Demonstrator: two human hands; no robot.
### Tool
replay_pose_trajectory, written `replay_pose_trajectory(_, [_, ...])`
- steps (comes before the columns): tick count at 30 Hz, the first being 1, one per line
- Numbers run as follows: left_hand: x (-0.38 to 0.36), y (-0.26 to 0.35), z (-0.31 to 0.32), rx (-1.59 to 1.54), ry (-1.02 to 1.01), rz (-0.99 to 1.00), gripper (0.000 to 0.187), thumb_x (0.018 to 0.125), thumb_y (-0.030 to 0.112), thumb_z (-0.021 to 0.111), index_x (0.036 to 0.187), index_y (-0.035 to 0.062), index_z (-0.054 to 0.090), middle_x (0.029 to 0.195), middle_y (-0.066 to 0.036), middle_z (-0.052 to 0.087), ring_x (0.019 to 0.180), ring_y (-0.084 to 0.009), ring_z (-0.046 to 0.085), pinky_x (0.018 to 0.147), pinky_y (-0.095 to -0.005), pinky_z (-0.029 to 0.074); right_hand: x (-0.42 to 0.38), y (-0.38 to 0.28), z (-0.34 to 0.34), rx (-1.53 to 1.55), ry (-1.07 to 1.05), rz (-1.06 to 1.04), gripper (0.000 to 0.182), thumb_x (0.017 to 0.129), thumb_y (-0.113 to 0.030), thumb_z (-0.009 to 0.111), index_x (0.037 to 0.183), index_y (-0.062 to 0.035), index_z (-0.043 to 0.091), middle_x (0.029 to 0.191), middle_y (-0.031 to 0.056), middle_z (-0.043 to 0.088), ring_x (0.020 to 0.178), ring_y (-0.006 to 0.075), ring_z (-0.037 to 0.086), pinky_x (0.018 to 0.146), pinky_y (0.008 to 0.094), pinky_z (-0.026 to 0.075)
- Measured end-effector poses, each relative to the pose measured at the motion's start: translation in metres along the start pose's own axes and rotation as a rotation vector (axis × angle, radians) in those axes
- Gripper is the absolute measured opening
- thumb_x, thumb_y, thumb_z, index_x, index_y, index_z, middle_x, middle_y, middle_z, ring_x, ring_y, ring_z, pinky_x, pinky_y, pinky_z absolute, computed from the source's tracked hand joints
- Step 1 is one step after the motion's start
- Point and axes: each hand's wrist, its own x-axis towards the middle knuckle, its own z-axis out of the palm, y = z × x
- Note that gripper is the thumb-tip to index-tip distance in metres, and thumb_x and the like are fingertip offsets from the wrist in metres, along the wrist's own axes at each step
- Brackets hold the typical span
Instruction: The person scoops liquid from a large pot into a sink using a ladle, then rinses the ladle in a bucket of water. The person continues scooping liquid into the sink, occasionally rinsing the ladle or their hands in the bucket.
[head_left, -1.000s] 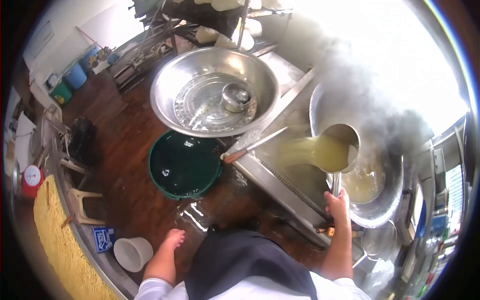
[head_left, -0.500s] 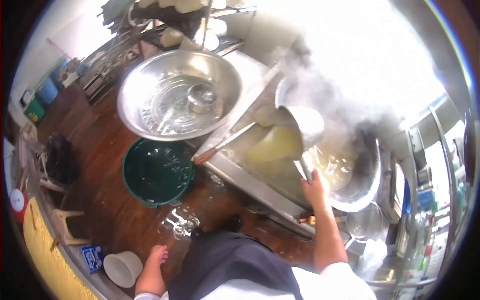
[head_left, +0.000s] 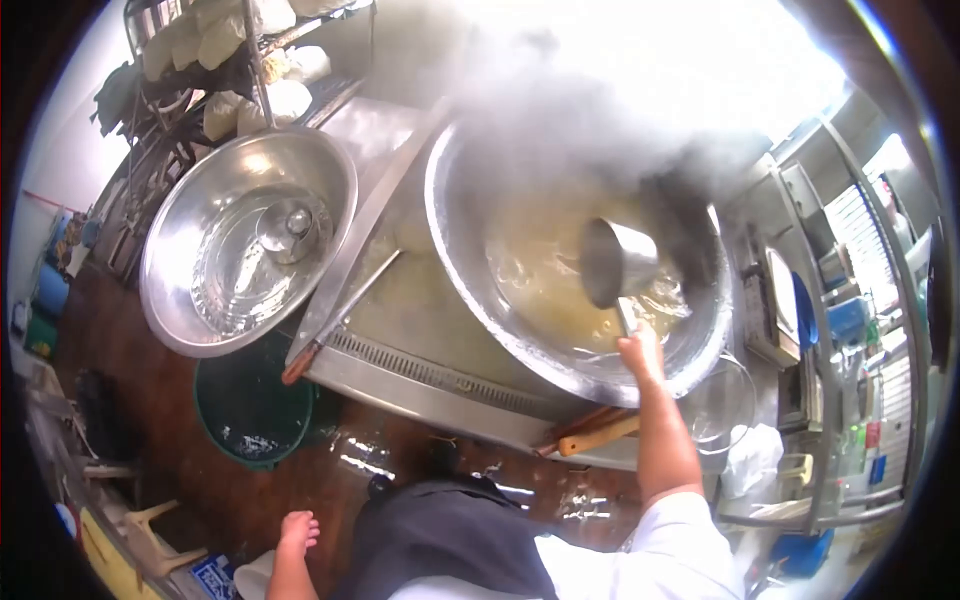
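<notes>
My right hand (head_left: 641, 352) is wrapped round the handle of a deep metal dipper (head_left: 630, 262). The dipper is tilted over a wide metal cauldron (head_left: 480, 318), where yellowish, steaming liquid (head_left: 545, 235) ripples. Low on the left, my left hand (head_left: 299, 530) hangs over the floor with its fingers curled, holding nothing visible. Left of the cauldron, a long-handled tool (head_left: 340, 320) with a wooden grip lies across the metal counter (head_left: 420, 385). A large steel basin (head_left: 180, 290) holds clear liquid and a small round metal vessel (head_left: 287, 230).
A dark green tub (head_left: 250, 400) stands on the wet brown floor below the basin. Wooden handles (head_left: 600, 435) stick out by the cauldron's front, near a wire strainer (head_left: 725, 405) and a white plastic bag (head_left: 752, 460). Steam hides the cauldron's far side.
The dipper, which was pouring yellowish liquid onto the counter left of the cauldron, is now over the cauldron. My view has shifted right. My left hand stays low and away.
</notes>
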Motion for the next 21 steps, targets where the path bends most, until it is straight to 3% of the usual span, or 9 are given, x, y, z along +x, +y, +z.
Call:
replay_pose_trajectory(2, [-0.010, 0.015, 0.008, 0.093, -0.017, 0.057, 0.034, 0.087, 0.028, 0.054, 0.116, 0.0106, 0.050, 0.095, -0.007, 0.060, 0.076, -0.0208, 0.058, 0.060, -0.0368, 0.047, 0.033, 0.044, -0.002, -0.076, 0.025, 0.140, 0.036, 0.072, -0.018, 0.062, 0.105, -0.0057, 0.057, 0.098, 0.0194, 0.064, 0.096, 0.0370, 0.061, 0.083, 0.0447, 0.047])
replay_pose_trajectory(4, [-0.022, 0.030, 0.019, 0.094, 0.007, 0.061, 0.033, 0.087, 0.027, 0.054, 0.114, 0.0100, 0.052, 0.093, -0.006, 0.060, 0.075, -0.0186, 0.058, 0.058, -0.0336, 0.047, 0.060, 0.075, -0.011, -0.202, 0.038, 0.290, 0.034, 0.074, -0.017, 0.060, 0.105, -0.0058, 0.056, 0.100, 0.0191, 0.064, 0.097, 0.0361, 0.061, 0.084, 0.0444, 0.048])
replay_pose_trajectory(10, [-0.039, 0.044, 0.049, 0.114, 0.025, 0.058, 0.028, 0.087, 0.025, 0.055, 0.111, 0.0102, 0.054, 0.090, -0.004, 0.061, 0.071, -0.0152, 0.058, 0.056, -0.0300, 0.046, 0.096, 0.111, -0.024, -0.430, 0.013, 0.387, 0.029, 0.080, -0.015, 0.055, 0.108, -0.0063, 0.053, 0.106, 0.0176, 0.064, 0.101, 0.0319, 0.062, 0.086, 0.0424, 0.048])
replay_pose_trajectory(13, [-0.038, 0.039, 0.057, 0.133, 0.012, 0.036, 0.028, 0.087, 0.026, 0.055, 0.110, 0.0101, 0.055, 0.090, -0.005, 0.062, 0.071, -0.0152, 0.058, 0.056, -0.0305, 0.047, 0.101, 0.107, 0.004, -0.463, -0.152, 0.327, 0.032, 0.080, -0.017, 0.056, 0.111, -0.0060, 0.054, 0.106, 0.0177, 0.064, 0.103, 0.0312, 0.061, 0.088, 0.0414, 0.048])
replay_pose_trajectory(14, [-0.038, 0.037, 0.058, 0.131, 0.010, 0.032, 0.028, 0.087, 0.026, 0.055, 0.110, 0.0101, 0.055, 0.090, -0.005, 0.062, 0.071, -0.0152, 0.058, 0.056, -0.0305, 0.047, 0.106, 0.106, 0.018, -0.346, -0.331, 0.358, 0.031, 0.079, -0.017, 0.056, 0.108, -0.0046, 0.057, 0.104, 0.0189, 0.064, 0.106, 0.0314, 0.060, 0.090, 0.0410, 0.047])
replay_pose_trajectory(15, [-0.038, 0.036, 0.059, 0.134, 0.009, 0.029, 0.028, 0.087, 0.026, 0.055, 0.110, 0.0102, 0.055, 0.091, -0.005, 0.062, 0.071, -0.0151, 0.059, 0.056, -0.0309, 0.047, 0.116, 0.127, 0.055, -0.295, -0.360, 0.282, 0.027, 0.077, -0.015, 0.059, 0.101, -0.0021, 0.060, 0.092, 0.0188, 0.067, 0.090, 0.0292, 0.066, 0.078, 0.0392, 0.052])
replay_pose_trajectory(16, [-0.038, 0.036, 0.058, 0.136, 0.008, 0.029, 0.028, 0.087, 0.026, 0.056, 0.110, 0.0102, 0.055, 0.091, -0.005, 0.062, 0.071, -0.0151, 0.059, 0.057, -0.0313, 0.047, 0.088, 0.065, 0.034, -0.109, -0.473, 0.355, 0.026, 0.074, -0.013, 0.062, 0.096, -0.0007, 0.059, 0.076, 0.0155, 0.066, 0.066, 0.0248, 0.067, 0.060, 0.0368, 0.052])
replay_pose_trajectory(17, [-0.038, 0.036, 0.058, 0.131, 0.010, 0.035, 0.028, 0.087, 0.026, 0.056, 0.110, 0.0102, 0.055, 0.091, -0.005, 0.062, 0.071, -0.0151, 0.059, 0.057, -0.0313, 0.047, 0.094, 0.067, 0.057, -0.093, -0.555, 0.292, 0.025, 0.071, -0.013, 0.066, 0.092, -0.0004, 0.060, 0.063, 0.0112, 0.063, 0.050, 0.0196, 0.060, 0.047, 0.0341, 0.048])
replay_pose_trajectory(21, [-0.033, 0.030, 0.053, 0.058, 0.033, 0.043, 0.018, 0.086, 0.021, 0.057, 0.101, 0.0102, 0.059, 0.079, -0.002, 0.061, 0.060, -0.0102, 0.055, 0.046, -0.0248, 0.041, 0.062, -0.005, 0.042, 0.152, -0.764, 0.239, 0.016, 0.071, -0.013, 0.068, 0.080, -0.0051, 0.057, 0.058, 0.0026, 0.055, 0.047, 0.0121, 0.053, 0.042, 0.0291, 0.041])
